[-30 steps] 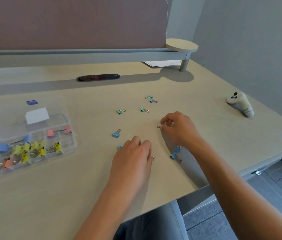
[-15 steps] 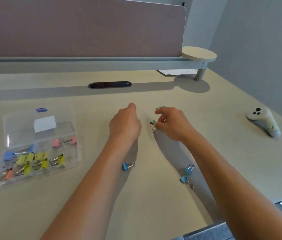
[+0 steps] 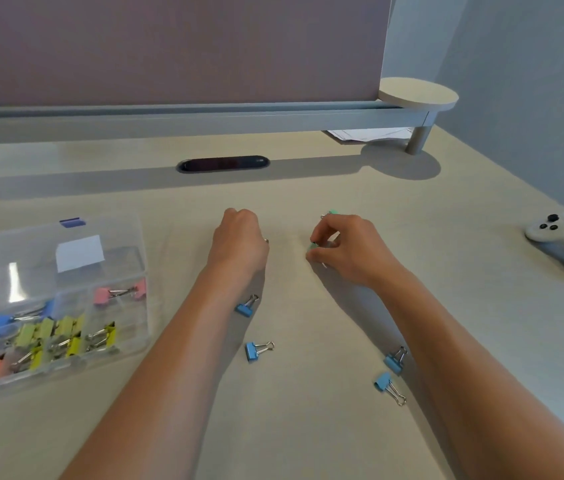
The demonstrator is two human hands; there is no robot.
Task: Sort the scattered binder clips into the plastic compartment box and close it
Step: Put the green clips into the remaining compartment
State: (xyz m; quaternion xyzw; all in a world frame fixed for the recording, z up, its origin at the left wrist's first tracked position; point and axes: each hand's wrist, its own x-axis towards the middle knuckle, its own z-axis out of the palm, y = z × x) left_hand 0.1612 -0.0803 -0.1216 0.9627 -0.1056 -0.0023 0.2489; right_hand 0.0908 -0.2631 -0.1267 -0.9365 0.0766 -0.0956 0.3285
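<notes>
Beige desk (image 3: 308, 427): right hand (image 3: 349, 251) pinches green binder clips (image 3: 313, 245) mid-frame; left hand (image 3: 239, 242) curled, contents unclear. Open compartment box (image 3: 65, 296) lies far left, nearer left hand; blue clips (image 3: 256, 349) loose below.

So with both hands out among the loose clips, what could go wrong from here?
1. The right hand pinches green clips while seeming to reach for another green clip; an overfull pinch may drop one.
2. Both forearms pass over the blue clips; pulling back could sweep them toward the desk edge.
3. The compartment box sits far left, so carried clips might slip on the way.
</notes>
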